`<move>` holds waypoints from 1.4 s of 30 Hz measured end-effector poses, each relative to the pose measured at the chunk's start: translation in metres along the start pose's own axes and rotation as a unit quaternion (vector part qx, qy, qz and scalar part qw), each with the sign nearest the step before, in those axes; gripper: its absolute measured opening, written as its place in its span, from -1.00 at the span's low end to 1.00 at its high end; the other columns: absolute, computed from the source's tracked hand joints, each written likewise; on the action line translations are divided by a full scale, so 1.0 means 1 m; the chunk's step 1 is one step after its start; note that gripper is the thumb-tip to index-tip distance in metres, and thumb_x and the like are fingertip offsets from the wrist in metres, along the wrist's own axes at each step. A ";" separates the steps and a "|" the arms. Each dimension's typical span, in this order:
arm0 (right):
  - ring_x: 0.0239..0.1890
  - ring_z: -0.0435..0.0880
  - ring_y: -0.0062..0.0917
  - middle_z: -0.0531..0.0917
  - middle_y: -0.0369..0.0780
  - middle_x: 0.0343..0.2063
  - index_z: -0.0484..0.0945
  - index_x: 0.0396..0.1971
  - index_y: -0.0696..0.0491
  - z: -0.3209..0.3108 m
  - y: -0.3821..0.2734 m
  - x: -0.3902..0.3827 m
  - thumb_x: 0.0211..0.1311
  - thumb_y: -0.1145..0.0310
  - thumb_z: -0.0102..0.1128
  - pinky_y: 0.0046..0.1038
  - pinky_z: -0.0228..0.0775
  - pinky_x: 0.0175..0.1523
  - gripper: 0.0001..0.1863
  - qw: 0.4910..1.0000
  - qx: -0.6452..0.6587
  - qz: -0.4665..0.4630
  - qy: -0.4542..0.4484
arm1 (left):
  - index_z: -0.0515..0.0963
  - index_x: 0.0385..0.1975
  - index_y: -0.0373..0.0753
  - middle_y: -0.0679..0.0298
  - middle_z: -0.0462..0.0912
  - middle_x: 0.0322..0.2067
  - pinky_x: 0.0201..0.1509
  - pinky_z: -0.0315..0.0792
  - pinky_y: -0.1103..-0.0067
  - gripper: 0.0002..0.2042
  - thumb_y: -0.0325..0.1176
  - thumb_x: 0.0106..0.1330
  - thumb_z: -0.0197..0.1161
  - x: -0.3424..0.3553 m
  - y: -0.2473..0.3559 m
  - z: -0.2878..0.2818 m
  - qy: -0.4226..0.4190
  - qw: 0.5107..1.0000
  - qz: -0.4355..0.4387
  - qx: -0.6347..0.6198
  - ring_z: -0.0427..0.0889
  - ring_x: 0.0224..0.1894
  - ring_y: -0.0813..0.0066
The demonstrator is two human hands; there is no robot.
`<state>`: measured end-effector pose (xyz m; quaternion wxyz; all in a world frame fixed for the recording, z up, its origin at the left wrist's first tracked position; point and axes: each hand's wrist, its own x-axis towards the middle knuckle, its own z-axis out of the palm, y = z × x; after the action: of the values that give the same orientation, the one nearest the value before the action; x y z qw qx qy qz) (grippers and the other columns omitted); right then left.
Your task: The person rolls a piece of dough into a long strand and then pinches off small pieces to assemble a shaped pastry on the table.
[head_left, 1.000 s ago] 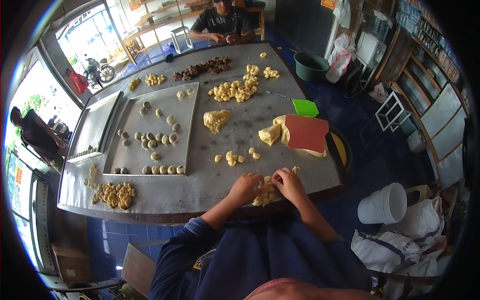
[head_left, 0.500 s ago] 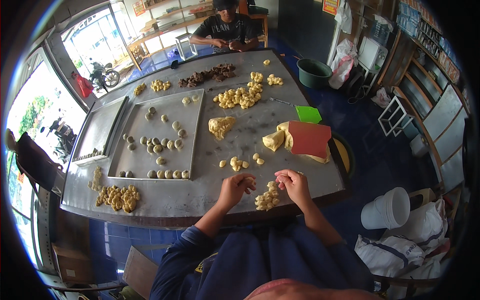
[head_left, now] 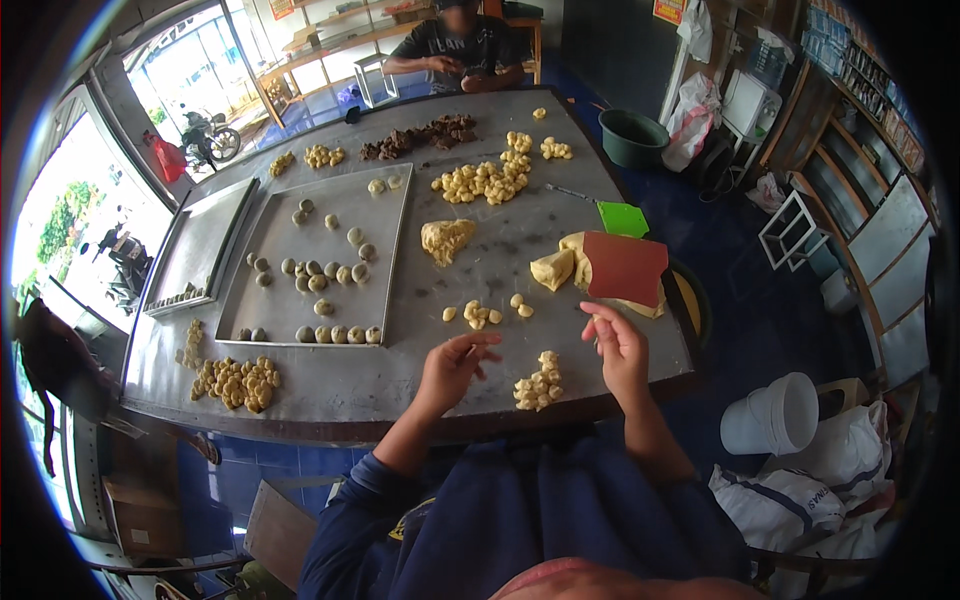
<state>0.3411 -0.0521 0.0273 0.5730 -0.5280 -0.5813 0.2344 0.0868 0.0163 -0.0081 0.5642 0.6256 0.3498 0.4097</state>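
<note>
My left hand (head_left: 452, 372) hovers over the near part of the metal table (head_left: 440, 315), fingers loosely apart with nothing seen in them. To its right my right hand (head_left: 620, 350) is raised, thumb and fingers curled together; a small pale bit may sit between them, too small to make out. A pile of small yellow dough pieces (head_left: 540, 384) lies between the hands. Just beyond are several small dough balls (head_left: 477, 315). Farther off rest a rough dough lump (head_left: 447, 240) and a big dough mass (head_left: 553, 269), partly covered by a red sheet (head_left: 625, 270).
A large tray (head_left: 235, 320) with greenish-grey balls stands at left, beside a narrower tray (head_left: 200, 240). Yellow pieces (head_left: 236, 383) lie at the near left, brown lumps (head_left: 420, 138) and more dough balls (head_left: 485, 183) farther back. A green scraper (head_left: 622, 219) lies right. A person (head_left: 458, 55) sits opposite.
My hands have moved apart: the right one rose to the right and away from the dough pile, the left one shifted slightly left. The view has shifted a little.
</note>
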 end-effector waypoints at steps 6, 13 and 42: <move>-0.46 0.63 -0.63 0.67 -0.18 -0.30 0.58 -0.16 0.21 0.003 -0.026 -0.006 0.45 0.55 -0.02 -0.57 0.45 -0.40 -0.83 0.984 0.128 -0.085 0.085 | 0.53 -0.06 -0.39 0.18 0.63 -0.25 -0.51 0.49 0.66 -0.82 -0.45 0.50 0.07 -0.015 0.015 -0.021 -0.016 0.998 -0.009 -0.064 0.71 -0.43 0.50; -0.22 0.70 -0.30 0.67 -0.13 -0.21 0.62 -0.02 0.09 0.029 0.026 0.016 0.32 0.39 0.21 -0.36 0.53 -0.11 -0.74 0.942 -0.267 -0.201 -0.035 | 0.64 -0.13 -0.23 0.09 0.66 -0.15 -0.01 0.49 0.32 -0.80 -0.31 0.32 0.27 0.007 0.003 -0.007 0.097 0.859 0.209 0.456 0.64 -0.12 0.14; -0.49 0.57 -0.70 0.67 -0.25 -0.44 0.64 -0.18 0.21 0.028 0.044 -0.012 0.39 0.40 0.19 -0.62 0.44 -0.36 -0.82 0.991 -0.004 0.083 -0.105 | 0.64 -0.14 -0.30 0.28 0.67 -0.41 -0.24 0.52 0.60 -0.84 -0.42 0.41 0.18 -0.008 -0.031 0.007 0.017 0.993 -0.111 0.020 0.64 -0.37 0.59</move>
<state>0.3276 -0.0383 -0.0224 0.4851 -0.5498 -0.5930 0.3328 0.0904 0.0099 -0.0397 0.5877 0.5872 0.4349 0.3474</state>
